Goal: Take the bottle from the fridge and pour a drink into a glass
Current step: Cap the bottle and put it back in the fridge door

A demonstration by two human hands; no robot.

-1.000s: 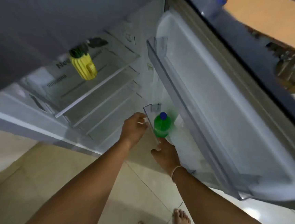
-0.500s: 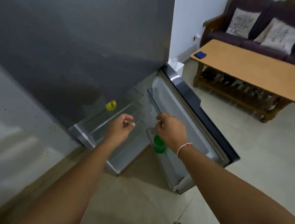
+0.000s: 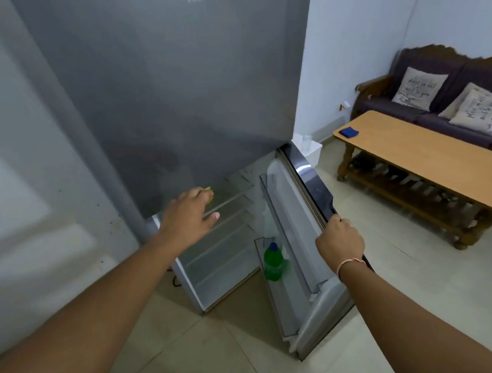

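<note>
The tall grey fridge (image 3: 170,88) fills your view, its lower door (image 3: 309,210) swung wide to your right and the clear shelves bare. Over by the right edge sit a long wooden table (image 3: 433,161) and a dark sofa (image 3: 438,86). Your right hand (image 3: 339,242) grips the door's outer edge, fingers curled round it. Your left hand (image 3: 189,218) hovers loose and holding nothing in front of the top shelf. Now the prize: the green plastic bottle with a blue cap (image 3: 273,262) stands upright in the door's lower rack, near its inner end, untouched. It sits between your hands and below both. I'd say the right is nearer, but it's busy with the door, so the free left looks the likelier one to go down for the neck.
</note>
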